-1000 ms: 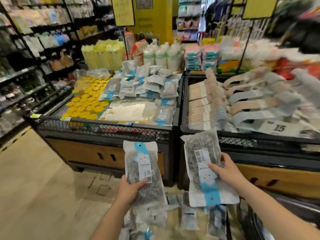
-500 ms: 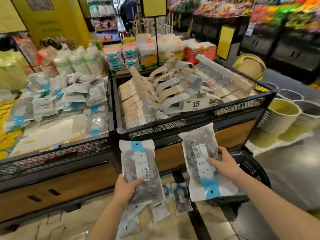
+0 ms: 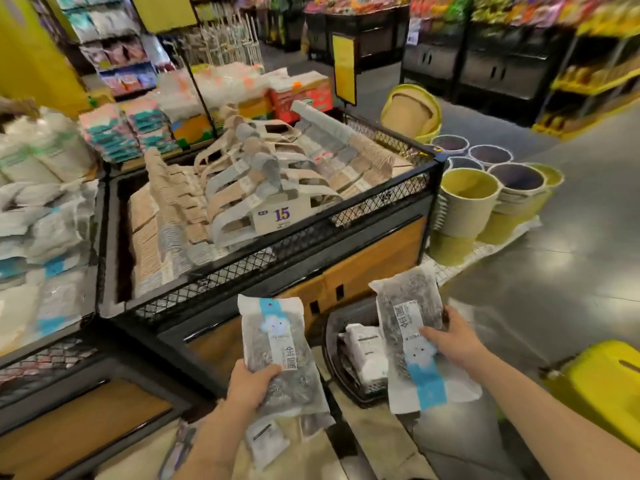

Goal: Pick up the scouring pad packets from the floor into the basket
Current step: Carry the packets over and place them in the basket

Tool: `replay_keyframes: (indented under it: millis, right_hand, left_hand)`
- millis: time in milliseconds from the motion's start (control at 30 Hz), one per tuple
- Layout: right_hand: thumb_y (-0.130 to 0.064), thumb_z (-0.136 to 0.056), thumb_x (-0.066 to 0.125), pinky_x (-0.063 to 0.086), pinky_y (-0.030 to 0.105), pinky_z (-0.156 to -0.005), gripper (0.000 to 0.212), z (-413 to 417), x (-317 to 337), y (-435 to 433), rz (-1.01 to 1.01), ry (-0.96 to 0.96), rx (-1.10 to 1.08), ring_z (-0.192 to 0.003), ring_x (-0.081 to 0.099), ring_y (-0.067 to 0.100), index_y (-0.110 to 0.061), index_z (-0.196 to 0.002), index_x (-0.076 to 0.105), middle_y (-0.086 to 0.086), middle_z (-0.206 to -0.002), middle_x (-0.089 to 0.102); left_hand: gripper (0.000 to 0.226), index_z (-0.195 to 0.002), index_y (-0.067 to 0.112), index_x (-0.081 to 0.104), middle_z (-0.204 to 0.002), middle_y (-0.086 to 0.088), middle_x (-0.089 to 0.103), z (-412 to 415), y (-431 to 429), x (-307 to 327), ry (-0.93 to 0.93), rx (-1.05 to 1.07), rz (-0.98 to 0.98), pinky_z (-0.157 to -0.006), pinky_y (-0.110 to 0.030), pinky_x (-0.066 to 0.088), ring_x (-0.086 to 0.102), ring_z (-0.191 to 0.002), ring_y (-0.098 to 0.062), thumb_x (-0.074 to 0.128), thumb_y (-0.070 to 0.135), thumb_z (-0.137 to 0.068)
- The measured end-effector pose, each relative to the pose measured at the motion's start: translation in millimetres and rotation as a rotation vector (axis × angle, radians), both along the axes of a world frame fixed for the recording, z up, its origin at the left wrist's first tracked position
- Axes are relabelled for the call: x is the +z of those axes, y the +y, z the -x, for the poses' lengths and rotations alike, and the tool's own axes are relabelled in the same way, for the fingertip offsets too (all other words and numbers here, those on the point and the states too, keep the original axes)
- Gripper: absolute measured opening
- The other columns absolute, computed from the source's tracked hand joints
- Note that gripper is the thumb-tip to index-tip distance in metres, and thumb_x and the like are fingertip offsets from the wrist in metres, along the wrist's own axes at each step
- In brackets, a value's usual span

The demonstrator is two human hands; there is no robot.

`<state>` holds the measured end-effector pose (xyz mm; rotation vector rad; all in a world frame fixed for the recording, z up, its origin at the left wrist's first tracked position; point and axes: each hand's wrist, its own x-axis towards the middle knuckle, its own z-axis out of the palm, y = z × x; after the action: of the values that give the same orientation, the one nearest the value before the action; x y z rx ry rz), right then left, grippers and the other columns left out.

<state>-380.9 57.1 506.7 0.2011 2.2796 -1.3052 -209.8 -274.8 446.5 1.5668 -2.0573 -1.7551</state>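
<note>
My left hand (image 3: 250, 388) grips a scouring pad packet (image 3: 277, 344) with a blue strip, held upright at lower centre. My right hand (image 3: 450, 342) grips a second scouring pad packet (image 3: 412, 327), held over the black basket (image 3: 334, 362) on the floor. A white packet (image 3: 367, 355) lies inside the basket. More packets (image 3: 266, 441) lie on the floor below my left hand, partly hidden by the held one.
A black mesh display bin (image 3: 311, 233) of hangers stands just behind the basket. A bin of packets (image 3: 45, 237) is at the left. Stacked buckets (image 3: 467, 206) stand at the right, and a yellow stool (image 3: 602, 386) sits at the lower right.
My view has swung to the right. Both hands moved right with their packets; the right packet now hangs over the basket, whose inside has come into view.
</note>
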Motion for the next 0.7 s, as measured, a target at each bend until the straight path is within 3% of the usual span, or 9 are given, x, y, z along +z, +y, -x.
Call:
replay_keyframes:
  millis: [67, 133, 200, 267, 367, 467, 533, 600, 700]
  right_hand:
    - [-0.022, -0.088, 0.07, 0.053, 0.041, -0.086, 0.059, 18.0, -3.5, 29.5, -0.025, -0.015, -0.029, -0.099, 0.061, 0.025, -0.016, -0.138, 0.039, 0.004, -0.112, 0.061]
    - [-0.018, -0.09, 0.068, 0.05, 0.032, -0.068, 0.058, 31.9, -8.3, 56.2, -0.045, -0.032, -0.05, -0.094, 0.059, 0.024, -0.012, -0.139, 0.037, 0.009, -0.115, 0.061]
    - [-0.016, -0.091, 0.066, 0.042, 0.025, -0.058, 0.057, 43.0, -17.0, 78.9, -0.056, -0.051, -0.09, -0.091, 0.055, 0.021, -0.011, -0.14, 0.037, 0.01, -0.121, 0.06]
    - [-0.017, -0.092, 0.066, 0.042, 0.023, -0.055, 0.054, 50.5, -29.2, 97.6, -0.065, -0.078, -0.132, -0.088, 0.055, 0.018, -0.014, -0.138, 0.038, 0.005, -0.114, 0.058]
    - [-0.019, -0.092, 0.066, 0.046, 0.024, -0.058, 0.05, 53.8, -50.1, 118.1, -0.11, -0.144, -0.209, -0.1, 0.06, 0.023, -0.017, -0.135, 0.04, 0.006, -0.12, 0.059]
    - [-0.02, -0.092, 0.067, 0.044, 0.026, -0.06, 0.051, 52.3, -78.0, 132.7, -0.165, -0.195, -0.225, -0.096, 0.056, 0.02, -0.015, -0.136, 0.04, 0.009, -0.127, 0.06]
    - [-0.026, -0.091, 0.067, 0.047, 0.03, -0.071, 0.061, 52.3, -99.4, 138.4, -0.202, -0.251, -0.196, -0.095, 0.057, 0.019, -0.016, -0.141, 0.035, 0.007, -0.128, 0.06]
    - [-0.03, -0.089, 0.068, 0.05, 0.034, -0.079, 0.071, 59.6, -123.2, 141.6, -0.255, -0.276, -0.157, -0.103, 0.062, 0.023, -0.016, -0.147, 0.03, 0.007, -0.131, 0.061]
    - [-0.03, -0.09, 0.067, 0.05, 0.035, -0.082, 0.068, 83.3, -156.6, 138.5, -0.336, -0.29, -0.082, -0.106, 0.064, 0.028, -0.016, -0.146, 0.03, 0.007, -0.125, 0.064]
  left_hand:
    - [0.058, -0.116, 0.006, 0.055, -0.105, -0.012, 0.069, 22.0, 36.0, 1.5, 0.001, -0.003, -0.02, -0.083, -0.045, 0.057, 0.069, -0.091, -0.031, 0.085, 0.022, -0.069]
    - [0.056, -0.119, 0.007, 0.053, -0.107, -0.012, 0.067, 40.8, 64.0, -4.2, -0.032, -0.025, -0.046, -0.085, -0.046, 0.057, 0.068, -0.094, -0.032, 0.082, 0.02, -0.073]
    - [0.07, -0.119, 0.008, 0.057, -0.105, -0.01, 0.07, 56.0, 81.2, -19.3, -0.071, -0.06, -0.029, -0.085, -0.048, 0.057, 0.069, -0.092, -0.031, 0.082, 0.032, -0.059]
    - [0.081, -0.121, 0.013, 0.06, -0.104, -0.009, 0.072, 69.6, 83.6, -56.2, -0.107, -0.084, -0.028, -0.086, -0.049, 0.057, 0.069, -0.091, -0.031, 0.078, 0.042, -0.048]
    - [0.084, -0.121, 0.018, 0.06, -0.105, -0.012, 0.07, 91.0, 101.3, -63.2, -0.25, -0.125, 0.026, -0.086, -0.05, 0.056, 0.067, -0.095, -0.036, 0.077, 0.05, -0.046]
    - [0.069, -0.118, 0.014, 0.056, -0.11, -0.014, 0.068, 110.0, 118.3, -70.4, -0.277, -0.138, -0.005, -0.083, -0.043, 0.056, 0.066, -0.097, -0.035, 0.083, 0.037, -0.059]
    - [0.06, -0.112, 0.014, 0.056, -0.105, -0.011, 0.068, 125.6, 134.5, -68.7, -0.27, -0.145, -0.038, -0.085, -0.046, 0.056, 0.067, -0.092, -0.031, 0.084, 0.03, -0.062]
    - [0.043, -0.114, 0.007, 0.058, -0.101, -0.013, 0.068, 138.3, 139.1, -87.9, -0.303, -0.151, -0.081, -0.081, -0.039, 0.055, 0.066, -0.088, -0.029, 0.079, 0.013, -0.076]
    - [0.054, -0.124, 0.006, 0.057, -0.106, -0.011, 0.071, 152.0, 144.0, -126.9, -0.375, -0.14, -0.125, -0.076, -0.035, 0.055, 0.068, -0.089, -0.027, 0.078, 0.018, -0.076]
